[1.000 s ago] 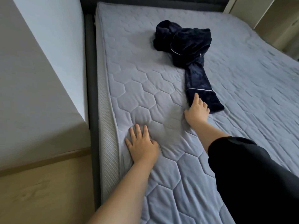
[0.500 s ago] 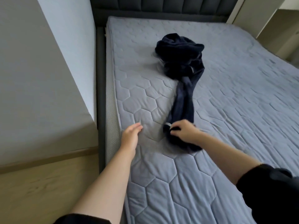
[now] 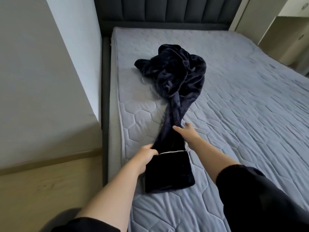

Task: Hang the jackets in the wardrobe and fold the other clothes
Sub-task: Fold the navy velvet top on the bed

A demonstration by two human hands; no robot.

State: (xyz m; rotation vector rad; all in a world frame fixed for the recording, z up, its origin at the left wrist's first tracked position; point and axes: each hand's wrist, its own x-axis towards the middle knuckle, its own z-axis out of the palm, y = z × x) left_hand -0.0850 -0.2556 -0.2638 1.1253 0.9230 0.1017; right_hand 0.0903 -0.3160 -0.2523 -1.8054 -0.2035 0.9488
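From the head view, a plush navy garment [image 3: 175, 91] lies on the quilted, hexagon-stitched grey mattress [image 3: 250, 114], crumpled near the padded headboard [image 3: 158, 10], one long leg stretched out. The left hand [image 3: 147, 153] pinches the cuff edge by its thin white piping; the right hand [image 3: 185, 133] rests half-open against the leg's other side.

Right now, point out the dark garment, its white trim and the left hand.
dark garment [image 3: 177, 71], head view, bunched part.
white trim [image 3: 172, 152], head view, mid-stripe.
left hand [image 3: 148, 152], head view, knuckles.
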